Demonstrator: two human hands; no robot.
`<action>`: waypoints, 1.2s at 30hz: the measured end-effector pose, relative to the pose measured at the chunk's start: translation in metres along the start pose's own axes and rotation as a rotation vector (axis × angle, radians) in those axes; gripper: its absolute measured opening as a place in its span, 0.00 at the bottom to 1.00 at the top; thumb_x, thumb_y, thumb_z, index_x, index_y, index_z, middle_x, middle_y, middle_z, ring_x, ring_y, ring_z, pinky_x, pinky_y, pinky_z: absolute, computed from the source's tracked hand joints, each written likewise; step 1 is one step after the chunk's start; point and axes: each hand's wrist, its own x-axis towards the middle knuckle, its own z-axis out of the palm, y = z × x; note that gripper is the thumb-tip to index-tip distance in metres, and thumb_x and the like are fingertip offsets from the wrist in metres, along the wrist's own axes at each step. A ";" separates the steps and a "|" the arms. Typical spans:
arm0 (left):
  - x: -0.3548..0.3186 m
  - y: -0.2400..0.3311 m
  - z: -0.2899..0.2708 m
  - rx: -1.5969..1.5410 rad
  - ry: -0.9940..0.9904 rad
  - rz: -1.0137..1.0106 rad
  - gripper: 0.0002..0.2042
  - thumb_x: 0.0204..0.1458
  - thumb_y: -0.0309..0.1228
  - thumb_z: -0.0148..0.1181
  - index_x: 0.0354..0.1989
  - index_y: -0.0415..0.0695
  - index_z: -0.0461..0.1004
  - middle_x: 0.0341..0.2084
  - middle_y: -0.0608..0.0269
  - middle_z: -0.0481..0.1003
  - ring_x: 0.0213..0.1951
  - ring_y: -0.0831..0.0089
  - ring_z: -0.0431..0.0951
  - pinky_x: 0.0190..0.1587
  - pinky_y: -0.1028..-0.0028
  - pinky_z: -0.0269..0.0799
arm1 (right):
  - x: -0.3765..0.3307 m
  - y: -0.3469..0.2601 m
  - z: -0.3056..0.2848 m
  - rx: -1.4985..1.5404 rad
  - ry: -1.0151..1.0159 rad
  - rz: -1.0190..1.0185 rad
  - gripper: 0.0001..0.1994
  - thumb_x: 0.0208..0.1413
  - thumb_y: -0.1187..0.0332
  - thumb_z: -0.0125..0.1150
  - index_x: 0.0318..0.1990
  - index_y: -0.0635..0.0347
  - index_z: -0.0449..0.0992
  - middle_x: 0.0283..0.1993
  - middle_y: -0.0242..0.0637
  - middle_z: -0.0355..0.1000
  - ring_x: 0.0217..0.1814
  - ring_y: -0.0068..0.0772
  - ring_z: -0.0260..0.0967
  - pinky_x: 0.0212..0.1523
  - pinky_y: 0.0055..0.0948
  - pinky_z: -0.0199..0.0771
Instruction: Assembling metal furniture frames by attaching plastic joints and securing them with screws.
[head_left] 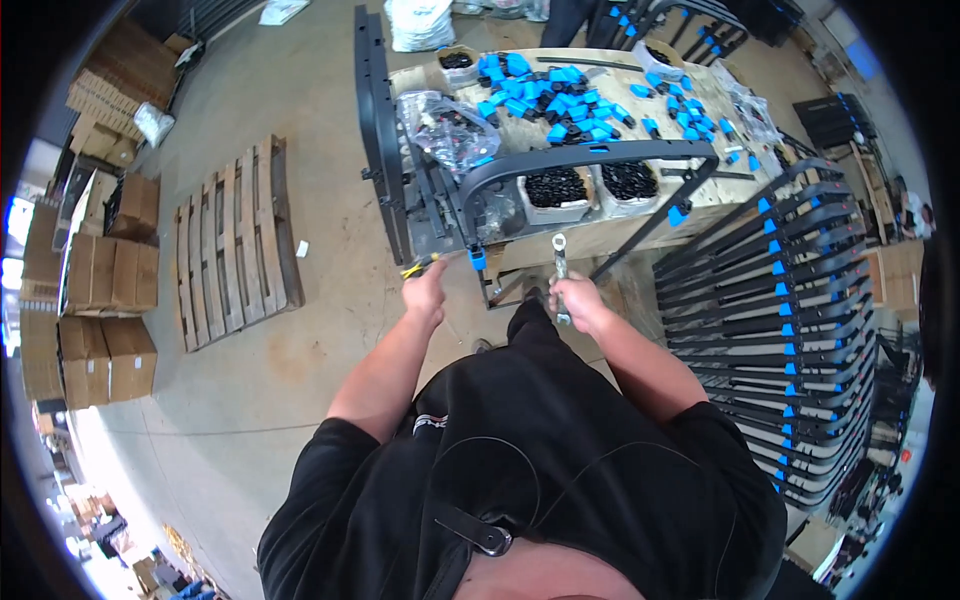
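A bent black metal frame (pixel 560 160) leans against the edge of a wooden worktable (pixel 720 185). A small blue plastic clip (pixel 477 258) sits on the frame's lower end. My left hand (pixel 428 290) is closed on a yellow-handled tool (pixel 418 266) whose tip points at that clip. My right hand (pixel 574 295) grips a silver wrench (pixel 560 262) held upright, its head just below the table edge. Both forearms reach forward from my black shirt.
Blue and black plastic parts (pixel 560 100) cover the tabletop, with two white tubs of black pieces (pixel 592 185). A stack of black frames with blue clips (pixel 790 330) stands at right. A wooden pallet (pixel 235 240) and cardboard boxes (pixel 100 300) lie at left.
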 end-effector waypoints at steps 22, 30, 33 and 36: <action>-0.144 -0.005 0.236 0.661 -0.644 0.610 0.14 0.61 0.32 0.59 0.50 0.37 0.74 0.38 0.58 0.80 0.38 0.72 0.80 0.44 0.70 0.76 | -0.038 -0.107 -0.110 -0.270 -0.152 -0.354 0.18 0.69 0.53 0.51 0.52 0.57 0.76 0.33 0.29 0.74 0.32 0.20 0.68 0.32 0.27 0.69; -0.139 -0.052 0.375 0.542 -0.585 0.543 0.13 0.67 0.37 0.52 0.47 0.38 0.71 0.34 0.57 0.79 0.34 0.72 0.79 0.43 0.71 0.75 | -0.030 -0.163 -0.256 -0.688 0.007 -0.480 0.22 0.61 0.59 0.57 0.58 0.64 0.72 0.44 0.54 0.78 0.47 0.47 0.77 0.50 0.42 0.74; -0.162 -0.032 0.418 0.740 -0.505 0.325 0.16 0.64 0.37 0.54 0.47 0.34 0.66 0.26 0.57 0.74 0.24 0.69 0.76 0.27 0.67 0.75 | -0.015 -0.172 -0.314 -0.759 0.272 -0.492 0.23 0.58 0.58 0.60 0.53 0.69 0.71 0.44 0.57 0.77 0.50 0.58 0.76 0.51 0.48 0.74; -0.152 -0.038 0.444 0.726 -0.486 0.249 0.12 0.62 0.32 0.54 0.45 0.36 0.65 0.25 0.59 0.72 0.23 0.70 0.74 0.22 0.67 0.72 | -0.006 -0.196 -0.336 -0.581 0.319 -0.573 0.19 0.61 0.59 0.60 0.49 0.67 0.72 0.38 0.52 0.77 0.43 0.51 0.77 0.46 0.42 0.74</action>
